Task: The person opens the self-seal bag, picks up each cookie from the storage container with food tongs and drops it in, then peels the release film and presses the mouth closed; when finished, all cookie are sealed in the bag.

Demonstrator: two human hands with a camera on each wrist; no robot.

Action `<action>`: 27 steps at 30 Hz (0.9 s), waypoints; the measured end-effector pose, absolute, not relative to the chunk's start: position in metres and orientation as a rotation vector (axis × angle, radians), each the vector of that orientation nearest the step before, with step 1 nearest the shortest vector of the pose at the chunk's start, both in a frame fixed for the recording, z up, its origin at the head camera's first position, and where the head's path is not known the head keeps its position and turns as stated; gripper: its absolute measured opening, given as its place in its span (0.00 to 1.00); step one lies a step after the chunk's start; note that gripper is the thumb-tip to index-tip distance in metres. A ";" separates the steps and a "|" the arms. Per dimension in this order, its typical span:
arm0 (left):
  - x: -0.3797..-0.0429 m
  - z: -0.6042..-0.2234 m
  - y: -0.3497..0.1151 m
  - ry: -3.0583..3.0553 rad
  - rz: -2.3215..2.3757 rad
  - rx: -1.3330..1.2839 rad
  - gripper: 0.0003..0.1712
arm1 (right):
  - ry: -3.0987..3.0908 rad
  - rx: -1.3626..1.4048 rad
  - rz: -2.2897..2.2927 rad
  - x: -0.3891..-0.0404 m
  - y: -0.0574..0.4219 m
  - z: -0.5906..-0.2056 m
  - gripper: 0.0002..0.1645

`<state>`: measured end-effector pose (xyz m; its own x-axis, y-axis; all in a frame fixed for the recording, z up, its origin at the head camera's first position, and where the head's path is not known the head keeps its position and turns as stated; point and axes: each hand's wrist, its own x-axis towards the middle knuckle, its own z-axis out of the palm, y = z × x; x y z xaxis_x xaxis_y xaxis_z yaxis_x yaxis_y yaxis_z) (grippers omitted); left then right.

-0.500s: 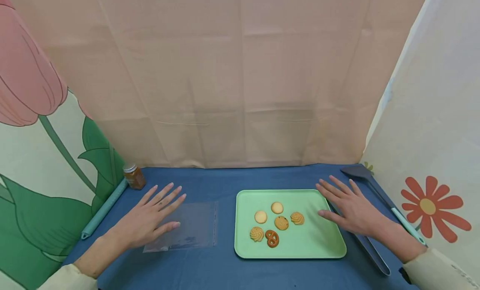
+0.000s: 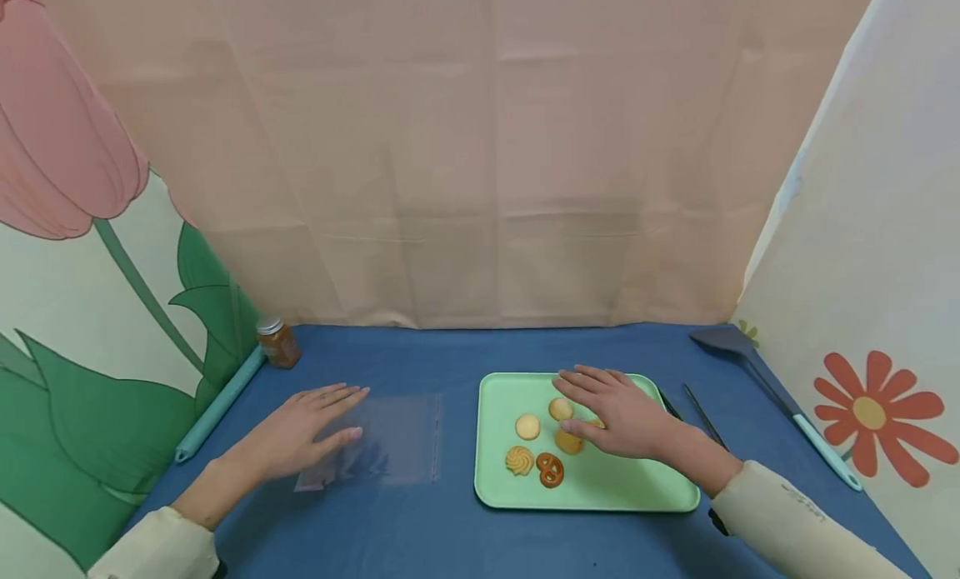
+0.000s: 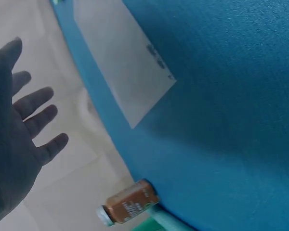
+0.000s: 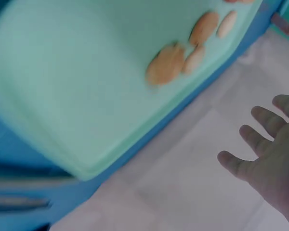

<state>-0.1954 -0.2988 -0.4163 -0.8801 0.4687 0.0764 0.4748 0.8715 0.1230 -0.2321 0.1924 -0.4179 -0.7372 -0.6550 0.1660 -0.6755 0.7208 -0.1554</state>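
My right hand [image 2: 618,412] hovers over the light green tray [image 2: 637,491], fingers spread and holding nothing. On the tray lie a pretzel-shaped cookie [image 2: 550,470], a swirled cookie [image 2: 519,460], two pale round cookies, one of them the nearer round cookie [image 2: 528,426], and a chip cookie [image 2: 568,441]. Another swirled cookie is mostly hidden behind the right thumb. To the left, my empty left hand [image 2: 300,433] is held above the blue cloth, fingers extended, overlapping the edge of a flat clear plastic bag [image 2: 401,441]. Both wrist views show loosely spread fingers.
A brown jar [image 2: 278,344] with a silver lid stands at the back left, touching a teal roll [image 2: 217,408] along the edge. Dark tongs [image 2: 705,416] lie right of the tray, partly under my forearm. A grey spatula [image 2: 723,340] with mint handle lies at the right edge.
My right hand has moved left, from the tray's right edge to over the cookies. My left hand has lowered slightly, its fingers closer together. The head view has shifted a little.
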 end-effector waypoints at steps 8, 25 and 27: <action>-0.204 -0.436 -0.301 -3.072 -0.279 -0.754 0.35 | -2.894 1.229 0.355 -0.245 0.138 -0.433 0.39; -0.212 -0.470 -0.301 -2.989 -0.111 -0.793 0.35 | -2.931 1.397 0.062 -0.255 0.046 -0.453 0.35; -0.212 -0.473 -0.300 -2.983 -0.094 -0.818 0.35 | -2.941 1.403 0.025 -0.255 0.039 -0.457 0.35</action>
